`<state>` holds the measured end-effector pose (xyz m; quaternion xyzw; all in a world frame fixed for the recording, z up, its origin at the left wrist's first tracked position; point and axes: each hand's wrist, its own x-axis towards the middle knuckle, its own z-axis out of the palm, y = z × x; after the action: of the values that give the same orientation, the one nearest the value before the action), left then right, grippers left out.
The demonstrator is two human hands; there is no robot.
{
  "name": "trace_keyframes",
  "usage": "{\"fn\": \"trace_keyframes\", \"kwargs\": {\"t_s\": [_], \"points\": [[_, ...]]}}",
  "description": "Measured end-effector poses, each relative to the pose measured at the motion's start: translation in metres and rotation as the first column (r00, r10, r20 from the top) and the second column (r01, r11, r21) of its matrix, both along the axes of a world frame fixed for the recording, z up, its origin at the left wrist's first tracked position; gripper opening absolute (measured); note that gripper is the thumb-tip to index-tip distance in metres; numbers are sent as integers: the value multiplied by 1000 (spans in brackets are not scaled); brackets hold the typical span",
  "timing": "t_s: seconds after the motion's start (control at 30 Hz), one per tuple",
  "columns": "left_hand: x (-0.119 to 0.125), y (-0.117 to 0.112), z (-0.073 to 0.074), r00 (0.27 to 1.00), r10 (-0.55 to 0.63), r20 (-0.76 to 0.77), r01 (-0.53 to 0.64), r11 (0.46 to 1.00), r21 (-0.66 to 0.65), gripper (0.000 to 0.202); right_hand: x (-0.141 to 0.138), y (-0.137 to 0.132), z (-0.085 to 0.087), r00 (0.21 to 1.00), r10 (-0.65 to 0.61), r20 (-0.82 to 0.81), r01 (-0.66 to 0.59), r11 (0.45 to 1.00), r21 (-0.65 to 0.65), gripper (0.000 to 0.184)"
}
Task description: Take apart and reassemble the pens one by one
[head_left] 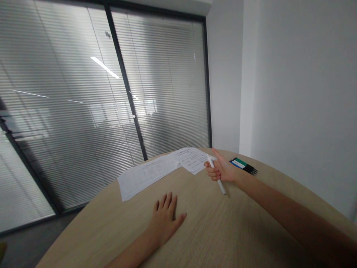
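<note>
In the head view, my right hand is closed around a white pen, its thumb held up and apart. The pen slants, one end pointing down toward the tabletop; I cannot tell whether it touches. My left hand rests palm down on the wooden table, fingers stretched out, holding nothing. Just right of my right hand lies a row of several pens with green, white, blue and black parts. Beyond my hands, a printed sheet lies partly over other papers.
The table has a rounded far edge. Behind it stands a dark-framed glass partition with blinds, and a pale wall rises on the right. Grey floor shows at the lower left.
</note>
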<state>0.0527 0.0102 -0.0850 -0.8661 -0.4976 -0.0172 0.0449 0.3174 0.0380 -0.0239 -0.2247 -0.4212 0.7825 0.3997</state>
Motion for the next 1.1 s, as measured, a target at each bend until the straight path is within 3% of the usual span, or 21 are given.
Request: {"fn": "trace_keyframes", "kwargs": {"t_s": [0.07, 0.23, 0.3, 0.47, 0.53, 0.63, 0.77, 0.83, 0.9, 1.1], "points": [[0, 0, 0, 1000, 1, 3, -1, 1000, 1, 71, 1, 0, 1, 998, -40, 42, 40, 999, 6, 48], [2, -2, 2, 1000, 3, 4, -3, 1000, -8, 70, 23, -1, 15, 943, -302, 138, 298, 953, 50, 2], [3, -2, 2, 1000, 7, 9, -7, 1000, -4, 69, 38, -5, 24, 915, -385, 122, 375, 922, 96, 14], [4, -2, 1, 1000, 18, 18, -18, 1000, -2, 69, 66, -12, 27, 615, -747, 252, 657, 662, 361, 36], [4, -2, 1, 1000, 22, 20, -22, 1000, -4, 69, 73, -12, 16, 507, -792, 341, 673, 610, 417, 42], [5, -3, 1, 999, 27, 19, -27, 1000, -9, 69, 83, -12, -5, 322, -794, 516, 565, 599, 568, 45], [4, -2, 0, 1000, 19, 23, -19, 1000, 4, 68, 93, -15, -34, -168, -799, 577, 166, 554, 816, 37], [5, -2, 0, 999, 15, 32, -15, 1000, 13, 68, 94, -16, -46, -314, -781, 540, -29, 577, 816, 28], [6, -3, 2, 999, 17, 35, -17, 1000, 8, 68, 92, -16, -55, -360, -768, 530, -103, 597, 796, 24], [8, -6, 6, 999, 37, 29, -36, 999, -26, 67, 80, -6, -74, -404, -760, 508, -132, 598, 790, 23]]}}
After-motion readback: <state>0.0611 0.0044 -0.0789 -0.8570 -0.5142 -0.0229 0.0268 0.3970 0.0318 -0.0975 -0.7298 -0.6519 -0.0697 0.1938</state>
